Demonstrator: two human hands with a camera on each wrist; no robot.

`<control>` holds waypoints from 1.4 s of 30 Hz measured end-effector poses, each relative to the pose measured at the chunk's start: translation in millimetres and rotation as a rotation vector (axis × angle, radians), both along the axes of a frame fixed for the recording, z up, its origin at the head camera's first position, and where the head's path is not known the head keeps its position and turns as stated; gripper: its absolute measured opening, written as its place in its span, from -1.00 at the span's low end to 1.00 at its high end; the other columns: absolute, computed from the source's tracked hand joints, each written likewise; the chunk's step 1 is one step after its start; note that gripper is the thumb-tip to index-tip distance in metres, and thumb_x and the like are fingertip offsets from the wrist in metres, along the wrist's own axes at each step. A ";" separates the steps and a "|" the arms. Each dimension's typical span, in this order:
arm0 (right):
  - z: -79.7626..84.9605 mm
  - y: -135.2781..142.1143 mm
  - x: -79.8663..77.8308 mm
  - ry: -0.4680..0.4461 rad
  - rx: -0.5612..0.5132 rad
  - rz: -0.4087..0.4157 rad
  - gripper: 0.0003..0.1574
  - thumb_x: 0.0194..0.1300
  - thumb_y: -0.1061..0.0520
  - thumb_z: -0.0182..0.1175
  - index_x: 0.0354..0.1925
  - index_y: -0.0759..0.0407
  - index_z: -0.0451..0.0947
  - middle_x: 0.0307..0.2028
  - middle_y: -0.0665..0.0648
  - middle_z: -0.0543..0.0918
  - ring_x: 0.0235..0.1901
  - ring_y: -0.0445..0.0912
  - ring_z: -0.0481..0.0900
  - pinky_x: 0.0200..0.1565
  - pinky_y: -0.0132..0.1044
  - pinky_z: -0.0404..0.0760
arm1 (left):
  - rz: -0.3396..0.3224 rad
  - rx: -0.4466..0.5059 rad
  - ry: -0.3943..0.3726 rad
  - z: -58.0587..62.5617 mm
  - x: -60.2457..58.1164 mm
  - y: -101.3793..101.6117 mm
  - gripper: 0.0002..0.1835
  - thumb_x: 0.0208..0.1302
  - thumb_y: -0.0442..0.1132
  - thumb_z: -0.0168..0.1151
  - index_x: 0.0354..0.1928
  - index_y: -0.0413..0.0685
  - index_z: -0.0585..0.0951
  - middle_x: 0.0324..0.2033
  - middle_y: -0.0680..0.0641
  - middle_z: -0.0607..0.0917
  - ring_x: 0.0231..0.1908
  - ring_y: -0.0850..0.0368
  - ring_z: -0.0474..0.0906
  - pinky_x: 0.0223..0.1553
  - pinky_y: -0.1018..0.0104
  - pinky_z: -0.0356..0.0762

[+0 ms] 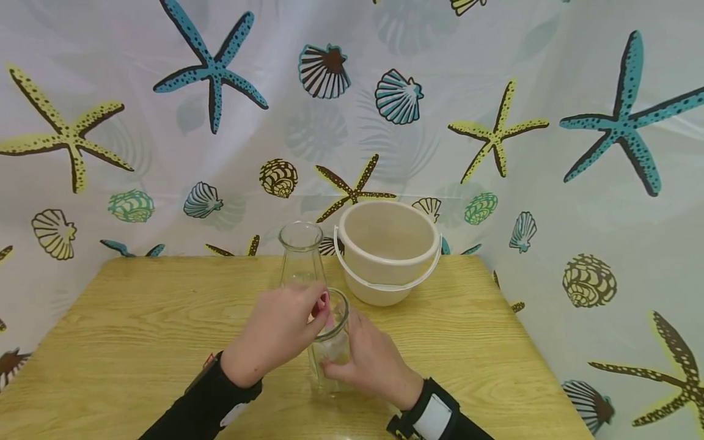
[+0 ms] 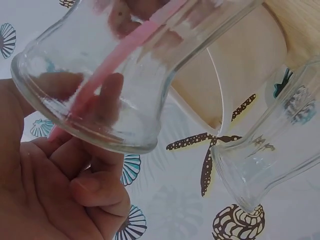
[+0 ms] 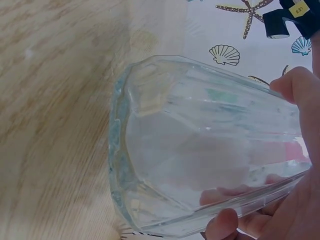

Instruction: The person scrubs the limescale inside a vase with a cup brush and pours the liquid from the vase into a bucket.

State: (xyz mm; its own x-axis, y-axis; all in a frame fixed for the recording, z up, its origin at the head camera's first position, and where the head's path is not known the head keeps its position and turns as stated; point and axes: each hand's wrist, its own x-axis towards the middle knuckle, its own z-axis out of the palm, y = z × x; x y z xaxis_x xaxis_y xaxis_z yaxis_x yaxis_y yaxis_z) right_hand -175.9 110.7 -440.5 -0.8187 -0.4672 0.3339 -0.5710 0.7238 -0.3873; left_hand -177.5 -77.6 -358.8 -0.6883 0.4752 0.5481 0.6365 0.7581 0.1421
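Note:
In the head view my right hand (image 1: 379, 360) grips the side of a clear glass carafe (image 1: 332, 351). Its fingers and thumb wrap around the glass, as the right wrist view of the carafe (image 3: 200, 145) also shows. At the mouth, my left hand (image 1: 280, 327) pinches a slim pink handle-like piece (image 1: 324, 305). The left wrist view shows this pink piece (image 2: 120, 55) running through the rim into the carafe's neck. What its inner end looks like is unclear through the glass. Whether the carafe's base touches the table cannot be told.
Just behind stands a second clear glass carafe (image 1: 300, 256), upright. To its right is a cream bucket (image 1: 379, 293) with a white handle hanging down in front. Both are on a wooden table (image 1: 165, 318), with a starfish-and-shell patterned curtain (image 1: 352, 134) around its back and sides.

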 end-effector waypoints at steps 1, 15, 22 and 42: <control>-0.3 -0.1 -0.1 0.002 0.000 0.002 0.09 -0.10 -0.35 0.31 0.28 0.06 0.14 -0.10 -0.02 0.46 -0.20 -0.21 0.42 -0.33 -0.20 0.60 | 0.000 0.002 -0.002 -0.5 -0.1 0.3 -0.85 0.12 -0.12 0.32 -0.43 0.10 0.52 -0.60 0.16 0.56 -0.60 0.32 0.36 -0.71 0.39 0.32; -0.5 -1.9 0.9 -0.002 -0.005 0.003 0.11 -0.10 -0.33 0.32 0.31 0.03 0.11 -0.05 -0.02 0.46 -0.15 -0.20 0.42 -0.28 -0.18 0.60 | -0.090 0.137 0.019 3.8 8.5 -5.6 -0.91 0.14 -0.24 0.37 -0.30 0.01 0.67 -0.49 0.11 0.66 -0.52 0.35 0.47 -0.57 0.39 0.50; -0.3 -1.7 0.7 -0.004 -0.008 0.004 0.02 -0.12 -0.32 0.34 0.20 0.03 0.17 -0.13 -0.06 0.43 -0.19 -0.22 0.41 -0.32 -0.21 0.59 | -0.143 0.278 0.017 18.9 17.0 -15.0 -0.93 0.16 -0.29 0.34 -0.40 0.00 0.61 -0.50 0.10 0.65 -0.49 0.34 0.45 -0.52 0.34 0.55; -1.4 -3.1 0.6 0.020 -0.024 0.027 0.08 -0.11 -0.29 0.33 0.30 -0.01 0.14 -0.04 0.00 0.48 -0.16 -0.20 0.43 -0.29 -0.17 0.59 | -0.150 0.294 -0.040 -15.2 10.7 1.9 -0.95 0.19 -0.23 0.32 -0.39 0.07 0.63 -0.53 0.17 0.61 -0.59 0.38 0.34 -0.59 0.42 0.41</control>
